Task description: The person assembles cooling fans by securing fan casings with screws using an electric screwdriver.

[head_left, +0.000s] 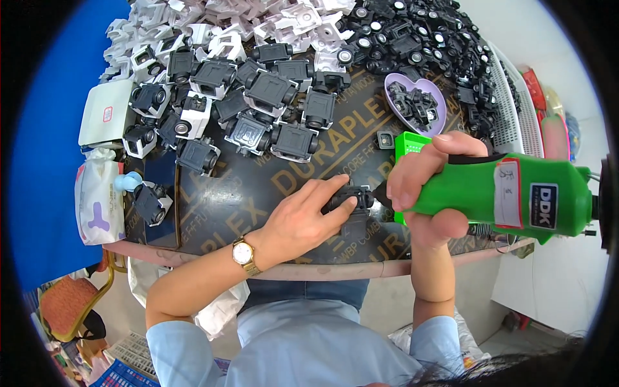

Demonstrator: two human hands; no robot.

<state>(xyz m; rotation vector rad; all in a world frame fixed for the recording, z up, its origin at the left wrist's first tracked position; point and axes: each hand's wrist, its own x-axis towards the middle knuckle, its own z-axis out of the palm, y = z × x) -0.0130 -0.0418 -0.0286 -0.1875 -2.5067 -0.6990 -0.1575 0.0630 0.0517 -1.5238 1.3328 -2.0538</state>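
Note:
My left hand [303,216], with a gold wristwatch above it, is closed with thumb and fingers around a small black toy car part [358,197] on the table. My right hand [422,184] is wrapped round a green electric screwdriver [477,193], which lies roughly level and points left. Its dark tip is close against the black part; whether they touch I cannot tell. Behind the screwdriver is a bright green plastic basket [407,143], partly hidden by my right hand. A small square metal-and-black piece [385,140] lies just left of the basket.
Assembled black-and-white toy car bodies [271,90] cover the table's left and middle. White shells [284,22] and black wheeled parts [412,39] are heaped behind. A purple heart-shaped bowl [441,116] holds small black parts. A wipes pack [100,200] and white box [103,116] stand left.

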